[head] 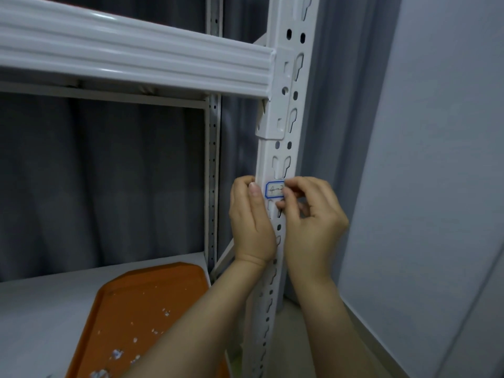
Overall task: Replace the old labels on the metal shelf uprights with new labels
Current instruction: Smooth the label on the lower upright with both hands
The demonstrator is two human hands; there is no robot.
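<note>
Two hands: both of ours are up at one spot on the white metal upright (283,148), just below the shelf beam (136,55).
Head view, label: a small white label (275,190) with a blue border and handwriting sits flat on the front face of the upright, between two rows of slots.
Left hand (252,222): fingers curled round the left edge of the upright, thumb lying along that edge just beside the label; we judge it steadies the post and holds nothing loose.
Right hand (311,214): fingertips (289,190) bunched and pinched at the label's right end, covering part of the writing; whether they press it down or pick at its edge we cannot tell.
Label to hands: it lies between them, touching the right fingertips and just beside the left thumb.
Old or new: we cannot tell from this view.
Tray: an orange tray (152,301) rests on the lower shelf (41,309), below and left of our hands, strewn with small white and blue scraps (117,353); we judge it is kept near to catch peeled bits.
Backdrop: grey curtain (109,173) behind, pale wall (436,186) at right.
</note>
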